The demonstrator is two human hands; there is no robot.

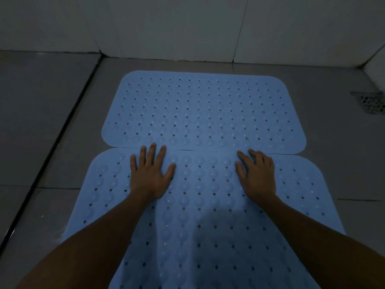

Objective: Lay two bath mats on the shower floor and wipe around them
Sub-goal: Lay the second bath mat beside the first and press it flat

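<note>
Both blue perforated bath mats are lying flat on the grey tiled shower floor (62, 126): the far mat (204, 109) is sitting close to the white tiled wall (166, 28), and the near mat (208, 205) is lying in front of it, edges meeting along a thin seam with no real gap showing. The left hand (150, 176) is pressing palm-down on the near mat's far edge, fingers straight and spread, fingertips reaching the seam. The right hand (257, 174) is pressing the same edge further right, fingers mostly extended, slightly bent, gripping nothing.

Step in hand looks like seating the near mat against the far one. To do it well: pressing flat with whole palms, working outward from the middle toward the corners so the suction cups are gripping the tile; keeping the seam butted, not overlapped; keeping the rounded corners lined up.

The floor drain (370, 102) at right is staying uncovered, well apart from both mats. No cloth in view, so wiping is likely not yet started.
</note>
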